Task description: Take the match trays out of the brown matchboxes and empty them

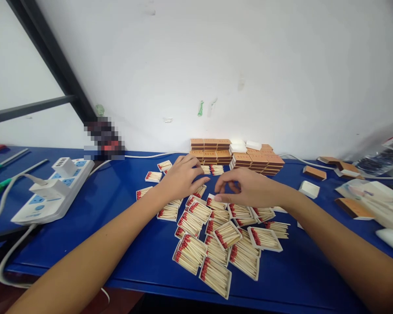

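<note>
My left hand (183,176) reaches over the back left of a spread of matchbox trays, its fingers bent and its thumb held apart. Part of the trays below is hidden by it, and no held thing shows. My right hand (240,185) hovers above the middle of the spread, fingers curled and thumb a little apart from them. Its thumb tip is close to a tray of matches (218,203); whether it touches is unclear. Many red-tipped matches fill the white trays, such as a tilted upper tray (227,235) and a front tray (215,277).
Closed brown matchboxes (257,162) stand stacked against the wall, with white tray pieces on top. A white power strip (57,192) and green-handled tools (0,189) lie at left. Loose boxes (314,173) and a plastic bag (373,192) are at right on the blue table (134,270).
</note>
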